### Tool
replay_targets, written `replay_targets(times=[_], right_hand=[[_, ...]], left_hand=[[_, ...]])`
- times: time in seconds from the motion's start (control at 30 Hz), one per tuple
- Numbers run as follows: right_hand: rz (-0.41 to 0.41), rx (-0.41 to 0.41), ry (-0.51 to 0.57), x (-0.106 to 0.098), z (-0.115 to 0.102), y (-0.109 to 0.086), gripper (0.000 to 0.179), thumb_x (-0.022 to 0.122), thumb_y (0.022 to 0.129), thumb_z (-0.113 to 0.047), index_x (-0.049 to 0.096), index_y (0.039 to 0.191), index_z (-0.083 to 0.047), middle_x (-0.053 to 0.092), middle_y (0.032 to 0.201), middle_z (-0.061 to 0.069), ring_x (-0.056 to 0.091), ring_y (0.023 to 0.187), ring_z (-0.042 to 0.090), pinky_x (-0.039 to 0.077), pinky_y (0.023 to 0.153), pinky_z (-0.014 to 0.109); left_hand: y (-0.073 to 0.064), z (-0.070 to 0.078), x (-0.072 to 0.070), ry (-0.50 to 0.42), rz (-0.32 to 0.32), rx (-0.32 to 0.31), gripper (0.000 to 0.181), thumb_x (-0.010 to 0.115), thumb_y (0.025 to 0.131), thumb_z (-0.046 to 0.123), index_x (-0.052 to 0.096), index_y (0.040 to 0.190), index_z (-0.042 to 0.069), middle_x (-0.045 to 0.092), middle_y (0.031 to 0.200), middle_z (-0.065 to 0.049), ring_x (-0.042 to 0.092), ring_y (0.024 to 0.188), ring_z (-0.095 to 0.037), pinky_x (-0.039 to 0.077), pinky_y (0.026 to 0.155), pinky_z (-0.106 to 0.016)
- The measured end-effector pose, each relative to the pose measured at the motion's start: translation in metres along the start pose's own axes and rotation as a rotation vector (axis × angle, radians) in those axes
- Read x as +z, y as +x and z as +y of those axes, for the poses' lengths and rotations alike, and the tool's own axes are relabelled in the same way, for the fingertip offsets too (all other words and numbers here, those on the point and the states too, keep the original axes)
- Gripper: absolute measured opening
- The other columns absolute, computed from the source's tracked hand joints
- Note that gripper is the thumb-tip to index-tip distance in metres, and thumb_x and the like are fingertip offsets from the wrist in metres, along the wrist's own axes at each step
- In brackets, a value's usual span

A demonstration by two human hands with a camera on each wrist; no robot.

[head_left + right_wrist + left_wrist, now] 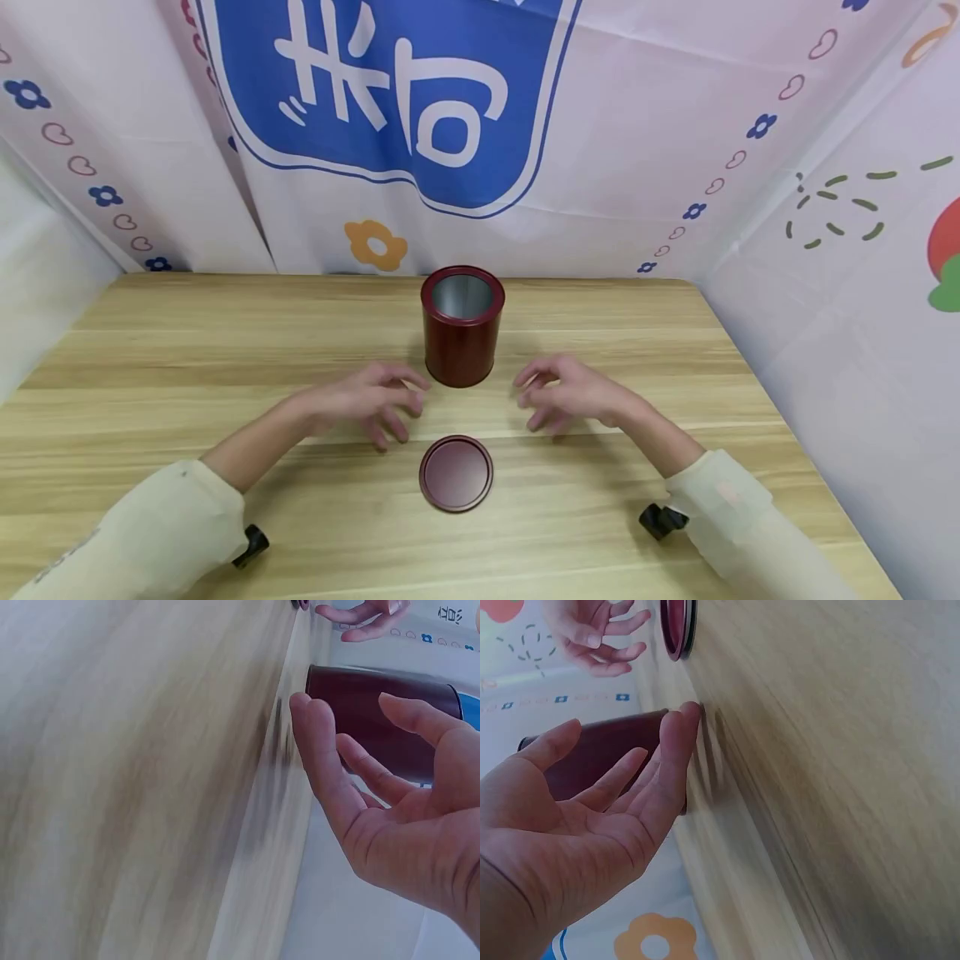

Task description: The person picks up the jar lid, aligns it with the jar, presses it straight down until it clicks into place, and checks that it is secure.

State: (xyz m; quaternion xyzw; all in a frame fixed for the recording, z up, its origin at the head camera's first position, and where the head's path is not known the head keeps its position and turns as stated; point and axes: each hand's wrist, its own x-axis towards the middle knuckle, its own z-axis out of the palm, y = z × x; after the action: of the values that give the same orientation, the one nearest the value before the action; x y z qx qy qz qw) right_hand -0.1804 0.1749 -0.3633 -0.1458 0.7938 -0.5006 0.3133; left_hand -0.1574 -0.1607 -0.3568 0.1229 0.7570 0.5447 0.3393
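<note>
A dark red tin can (460,350) stands upright near the back of the table, its top uncovered and its grey inside showing. In front of it a round, dark red lid (456,473) lies flat on the wood. My left hand (367,402) hovers left of the gap between can and lid, fingers loosely bent, holding nothing. On the other side my right hand (566,396) hangs above the table with relaxed fingers, also without anything in it. Both wrist views show the can (604,757) (375,720) behind the fingers, apart from them in the head view.
The wooden table (187,358) reaches back to a white printed cloth (637,125) with a blue emblem. More cloth (847,333) hangs along the right side. A black wrist piece (663,521) sticks out under the right sleeve, and another (252,546) under the left.
</note>
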Motion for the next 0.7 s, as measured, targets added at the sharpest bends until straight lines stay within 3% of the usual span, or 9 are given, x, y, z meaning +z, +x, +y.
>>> replay_targets(times=[0.2, 0.7], right_hand=[[-0.071, 0.018, 0.083, 0.004, -0.001, 0.0, 0.039, 0.062, 0.098, -0.008, 0.054, 0.133, 0.01, 0.07, 0.113, 0.025, 0.076, 0.086, 0.034, 0.065, 0.067, 0.043], [-0.176, 0.098, 0.196, 0.019, 0.002, 0.002, 0.041, 0.064, 0.1, -0.012, 0.054, 0.136, 0.005, 0.07, 0.114, 0.019, 0.076, 0.089, 0.035, 0.065, 0.069, 0.043]], left_hand=[[0.002, -0.002, 0.005, -0.035, -0.01, -0.026, 0.047, 0.058, 0.104, 0.018, 0.048, 0.141, -0.008, 0.064, 0.12, -0.023, 0.074, 0.086, -0.031, 0.064, 0.068, -0.043], [0.004, -0.002, 0.011, -0.086, -0.066, -0.053, 0.05, 0.06, 0.102, 0.022, 0.049, 0.142, -0.007, 0.063, 0.121, -0.022, 0.074, 0.084, -0.03, 0.064, 0.067, -0.04]])
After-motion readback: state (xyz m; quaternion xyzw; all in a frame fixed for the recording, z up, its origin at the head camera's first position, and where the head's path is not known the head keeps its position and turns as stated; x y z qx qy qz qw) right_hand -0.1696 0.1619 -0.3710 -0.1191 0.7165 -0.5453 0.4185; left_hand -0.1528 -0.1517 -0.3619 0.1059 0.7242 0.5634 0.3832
